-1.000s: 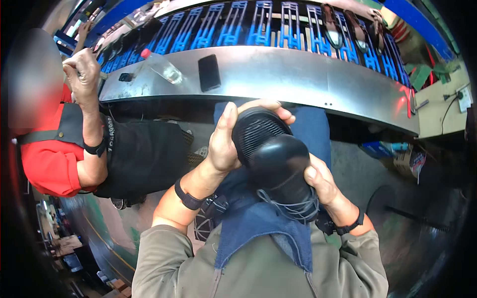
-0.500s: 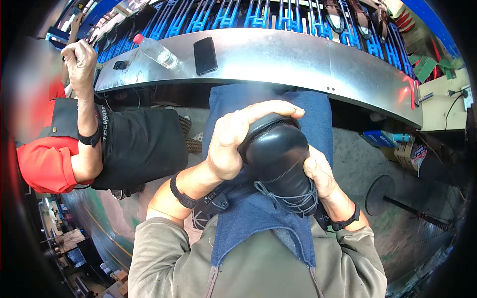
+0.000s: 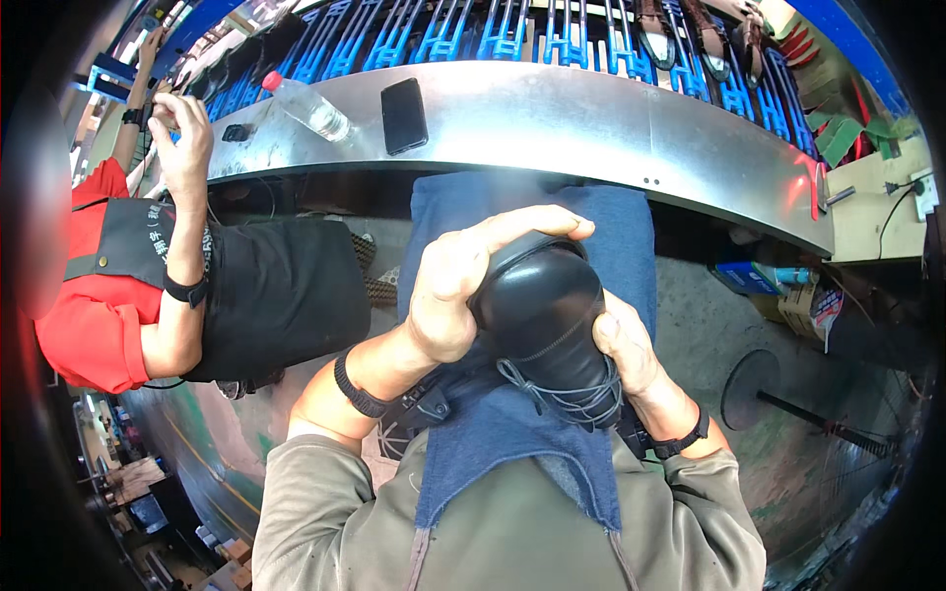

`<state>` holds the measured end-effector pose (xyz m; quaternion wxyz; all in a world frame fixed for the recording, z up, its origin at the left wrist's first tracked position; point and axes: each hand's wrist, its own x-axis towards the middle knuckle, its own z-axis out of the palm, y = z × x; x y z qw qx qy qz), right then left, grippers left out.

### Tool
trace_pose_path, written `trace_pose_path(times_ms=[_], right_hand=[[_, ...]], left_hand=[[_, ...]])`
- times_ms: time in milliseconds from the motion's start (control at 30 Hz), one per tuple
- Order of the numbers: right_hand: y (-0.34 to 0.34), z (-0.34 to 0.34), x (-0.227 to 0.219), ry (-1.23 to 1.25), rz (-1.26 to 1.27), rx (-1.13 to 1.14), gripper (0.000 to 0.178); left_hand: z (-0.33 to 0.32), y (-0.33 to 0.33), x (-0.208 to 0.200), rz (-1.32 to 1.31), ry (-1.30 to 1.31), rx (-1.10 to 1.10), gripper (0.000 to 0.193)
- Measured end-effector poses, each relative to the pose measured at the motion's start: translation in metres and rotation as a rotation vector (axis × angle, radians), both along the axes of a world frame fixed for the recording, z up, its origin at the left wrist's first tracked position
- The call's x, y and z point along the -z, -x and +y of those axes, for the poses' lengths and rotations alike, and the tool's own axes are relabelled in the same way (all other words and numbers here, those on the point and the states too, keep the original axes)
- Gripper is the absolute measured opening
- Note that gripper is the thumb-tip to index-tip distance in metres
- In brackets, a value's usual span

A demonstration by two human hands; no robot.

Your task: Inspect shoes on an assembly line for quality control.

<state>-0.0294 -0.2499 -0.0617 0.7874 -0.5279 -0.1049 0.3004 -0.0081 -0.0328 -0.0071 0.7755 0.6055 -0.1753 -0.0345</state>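
Observation:
A black leather shoe (image 3: pixel 542 295) with grey laces (image 3: pixel 572 399) is held over my lap, its rounded toe pointing away from me. My left hand (image 3: pixel 453 286) wraps round the toe end from the left, with the fingers stretched across the sole's edge at the front. On the shoe's right side, my right hand (image 3: pixel 631 345) grips near the laces, thumb pressed to the upper and the other fingers hidden beneath. Under the shoe lies my blue denim apron (image 3: pixel 626 236).
Ahead runs a curved metal bench (image 3: pixel 532 113) with a phone (image 3: pixel 404 116) and a clear bottle (image 3: pixel 310 110). Blue racks (image 3: pixel 503 39) stand behind it, some shoes (image 3: pixel 655 34) at right. A co-worker in red (image 3: pixel 94 340) sits left. A round-based stand (image 3: pixel 749 389) is at right.
The shoe has tilted slightly, so less of its sole edge shows at the toe. Both hands keep their hold. The co-worker's raised hand has shifted a little to the right.

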Motion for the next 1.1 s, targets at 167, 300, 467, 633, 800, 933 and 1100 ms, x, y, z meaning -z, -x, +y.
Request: trace_pose_path(times_ms=[167,300,467,633,800,933,1100], right_hand=[[-0.001,0.002,-0.002,0.004,-0.007,0.002,0.066],[0.0,0.002,-0.001,-0.013,0.015,0.022,0.068],[0.001,0.001,-0.005,-0.028,-0.011,0.002,0.072],[-0.003,-0.003,0.004,-0.037,-0.014,-0.03,0.07],[-0.003,-0.006,0.004,-0.083,0.02,-0.027,0.075],[-0.002,-0.009,0.014,-0.159,0.079,0.018,0.074],[-0.008,-0.006,0.015,-0.466,0.426,0.123,0.064]], left_hand=[[0.001,-0.002,-0.002,0.008,-0.019,0.021,0.083],[0.001,0.002,-0.008,0.026,-0.024,0.042,0.085],[0.01,0.009,-0.033,0.041,-0.238,0.02,0.084],[0.016,0.013,-0.032,-0.295,-0.54,-0.012,0.084],[-0.004,0.014,-0.006,-0.407,-0.523,-0.138,0.086],[-0.014,0.01,0.008,-0.383,-0.418,-0.124,0.097],[-0.023,0.006,0.026,-0.302,-0.395,-0.037,0.102]])
